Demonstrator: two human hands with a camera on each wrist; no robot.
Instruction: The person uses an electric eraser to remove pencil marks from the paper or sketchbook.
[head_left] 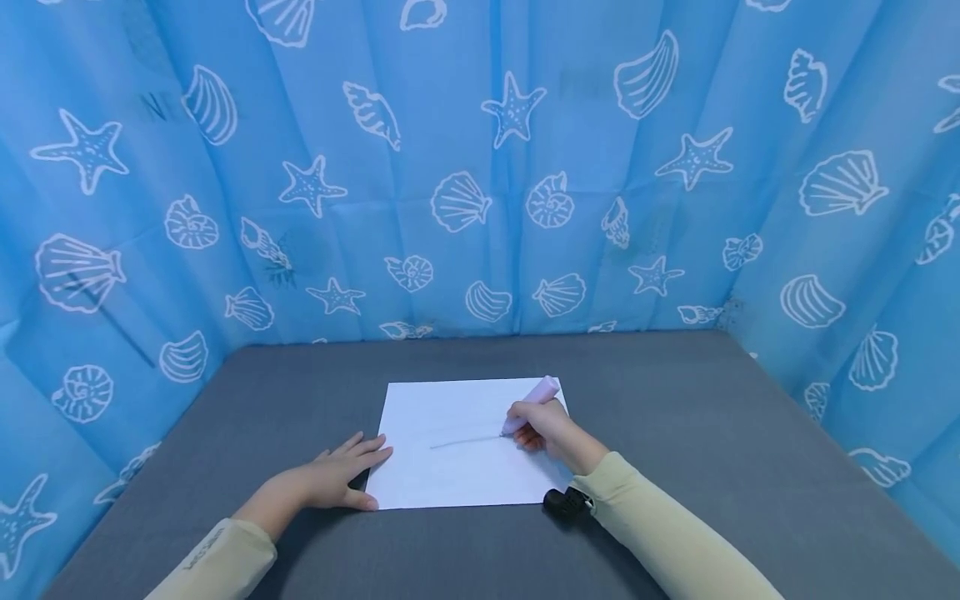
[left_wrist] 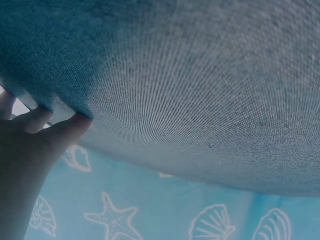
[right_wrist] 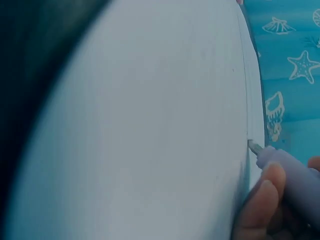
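Note:
A white sheet of paper (head_left: 442,408) lies on the grey table, with a thin grey line (head_left: 465,442) running across its middle. My right hand (head_left: 551,429) holds a thick lilac marker (head_left: 542,389) in a writing grip, tilted, its tip at the right end of the line. In the right wrist view, thumb and fingers pinch the lilac marker (right_wrist: 295,172) close behind its narrow grey tip. The left hand (head_left: 337,479) lies with fingers spread across the sheet's left edge. Those fingers (left_wrist: 70,130) show against the cloth in the left wrist view.
A dark grey cloth (head_left: 300,392) covers the table. Blue curtains (head_left: 465,125) with white shells and starfish enclose the back and both sides. A small black device (head_left: 564,504) is at the right wrist, beside the sheet's lower right corner.

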